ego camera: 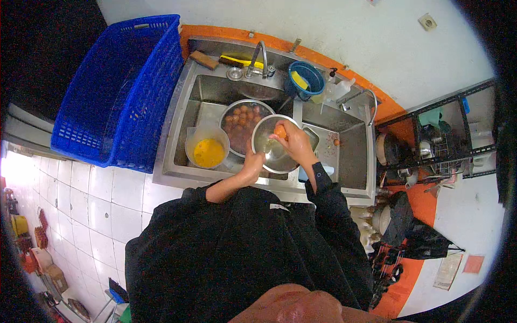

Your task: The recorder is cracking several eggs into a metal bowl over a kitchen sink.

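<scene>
My left hand grips the near left rim of a stainless steel bowl tilted over the sink. Some clear, pale liquid shows inside it. Above that bowl, my right hand holds an orange-brown egg between its fingers; whether the shell is cracked is too small to tell. Behind and to the left sits a larger metal bowl of water with many brown eggs in it, partly covered by the held bowl. A translucent plastic jug with yellow, yolk-like liquid stands at its left.
A two-basin steel sink has faucets along its back. Beside them are a yellow brush, a blue bucket and soap bottles. Large blue crates flank the left side; a black rack stands right.
</scene>
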Demonstrator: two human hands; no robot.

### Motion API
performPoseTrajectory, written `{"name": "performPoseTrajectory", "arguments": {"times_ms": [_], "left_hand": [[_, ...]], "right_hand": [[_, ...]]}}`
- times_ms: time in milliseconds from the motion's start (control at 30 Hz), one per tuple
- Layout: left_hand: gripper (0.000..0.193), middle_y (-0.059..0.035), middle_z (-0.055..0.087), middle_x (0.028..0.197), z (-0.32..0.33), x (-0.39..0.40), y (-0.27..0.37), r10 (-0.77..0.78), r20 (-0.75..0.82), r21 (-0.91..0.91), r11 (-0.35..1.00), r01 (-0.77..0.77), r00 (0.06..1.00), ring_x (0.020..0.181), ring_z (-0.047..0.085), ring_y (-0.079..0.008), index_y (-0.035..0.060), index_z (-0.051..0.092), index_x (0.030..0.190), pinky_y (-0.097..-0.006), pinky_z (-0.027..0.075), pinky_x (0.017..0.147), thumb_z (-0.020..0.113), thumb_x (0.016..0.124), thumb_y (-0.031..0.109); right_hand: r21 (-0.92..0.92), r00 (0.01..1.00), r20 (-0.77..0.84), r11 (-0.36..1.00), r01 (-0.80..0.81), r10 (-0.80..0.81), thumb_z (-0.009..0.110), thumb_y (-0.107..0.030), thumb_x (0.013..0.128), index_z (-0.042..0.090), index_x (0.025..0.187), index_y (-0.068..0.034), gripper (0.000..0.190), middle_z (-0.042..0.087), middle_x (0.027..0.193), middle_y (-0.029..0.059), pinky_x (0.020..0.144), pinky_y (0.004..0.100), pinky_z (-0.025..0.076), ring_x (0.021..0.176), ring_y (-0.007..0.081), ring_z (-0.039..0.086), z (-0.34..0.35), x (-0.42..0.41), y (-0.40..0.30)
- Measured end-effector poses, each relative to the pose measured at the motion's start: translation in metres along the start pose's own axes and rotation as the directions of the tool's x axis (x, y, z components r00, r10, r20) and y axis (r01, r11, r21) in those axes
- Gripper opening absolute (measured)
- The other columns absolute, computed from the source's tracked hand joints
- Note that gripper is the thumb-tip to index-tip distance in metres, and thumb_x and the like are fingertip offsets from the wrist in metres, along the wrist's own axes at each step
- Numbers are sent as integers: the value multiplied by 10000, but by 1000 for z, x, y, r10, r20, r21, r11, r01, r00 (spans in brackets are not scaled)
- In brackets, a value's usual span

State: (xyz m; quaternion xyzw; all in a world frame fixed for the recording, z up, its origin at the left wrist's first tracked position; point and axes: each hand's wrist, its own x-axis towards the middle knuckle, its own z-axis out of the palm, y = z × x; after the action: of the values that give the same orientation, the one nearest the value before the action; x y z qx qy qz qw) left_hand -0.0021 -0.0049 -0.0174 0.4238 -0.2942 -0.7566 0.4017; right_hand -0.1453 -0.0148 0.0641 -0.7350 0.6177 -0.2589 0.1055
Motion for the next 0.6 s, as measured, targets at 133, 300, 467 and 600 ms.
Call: {"name": "performPoseTrajectory", "arguments": {"times_ms": [133, 300, 467, 600], "left_hand": [[704, -140, 406, 1203, -1, 4, -9, 9, 34, -26, 1000, -8, 999, 1087, 447, -232, 75, 234, 1338, -299, 391, 899, 402, 670, -69], [689, -143, 403, 1216, -1, 4, -12, -4, 51, 33, 999, 2, 999, 1121, 426, -238, 74, 235, 1339, -309, 366, 936, 389, 682, -72], [706, -155, 405, 1206, 11, -5, 6, -145, 120, -5, 989, 146, 982, 1110, 446, -272, 85, 201, 1344, -360, 440, 892, 403, 682, -54], [752, -165, 409, 1179, -3, 13, -19, -117, 132, -70, 989, 127, 984, 1033, 509, -320, 111, 141, 1359, -461, 564, 692, 414, 673, -36]], "right_hand": [[-33, 996, 29, 996, -85, 86, 637, -361, 796, 511, 1028, -81, 385, 614, 851, 158, 628, 399, 476, 763, 347, 613, -16, -1, -8], [-8, 995, -84, 998, -60, 59, 633, -379, 801, 501, 1073, -71, 432, 604, 895, 164, 639, 388, 483, 807, 345, 606, -26, -7, -11], [136, 998, -21, 989, -62, 66, 624, -314, 828, 479, 1108, -62, 404, 565, 1001, 120, 653, 350, 484, 866, 252, 594, -8, -32, 23], [685, 909, 115, 631, -364, 400, 640, -202, 820, 453, 1150, -108, 391, 541, 969, 59, 662, 320, 470, 839, 175, 544, -36, -64, 25]]}}
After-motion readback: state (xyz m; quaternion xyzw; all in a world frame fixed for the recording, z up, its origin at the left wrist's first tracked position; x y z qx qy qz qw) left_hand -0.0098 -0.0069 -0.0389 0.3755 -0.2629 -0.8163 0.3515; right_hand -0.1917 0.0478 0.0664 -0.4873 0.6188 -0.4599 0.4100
